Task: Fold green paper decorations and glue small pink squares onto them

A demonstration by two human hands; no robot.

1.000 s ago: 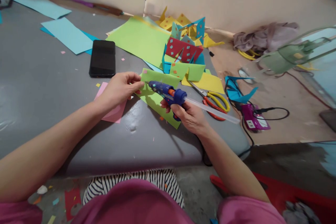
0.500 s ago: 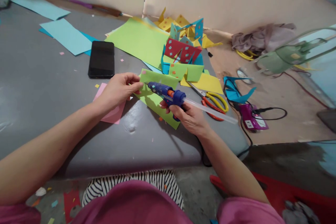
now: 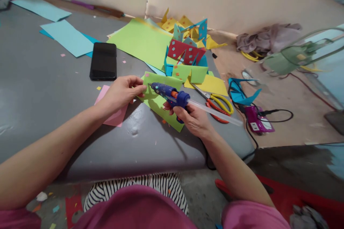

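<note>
At the centre of the frame, the left hand (image 3: 122, 91) pinches the left end of a folded green paper (image 3: 161, 77) on the counter (image 3: 107, 150). The right hand (image 3: 198, 120) grips a blue glue gun (image 3: 168, 92), its nozzle close to those fingertips. Good work here means steadying the fold lightly, keeping skin off the hot tip and squeezing gently for a thin, even line. The long glue stick (image 3: 215, 110) juts out rightward above the scissors (image 3: 219, 105), so small, level wrist movements suit best.

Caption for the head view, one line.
Left hand holds folded green paper; right hand aims a blue glue gun.
</note>
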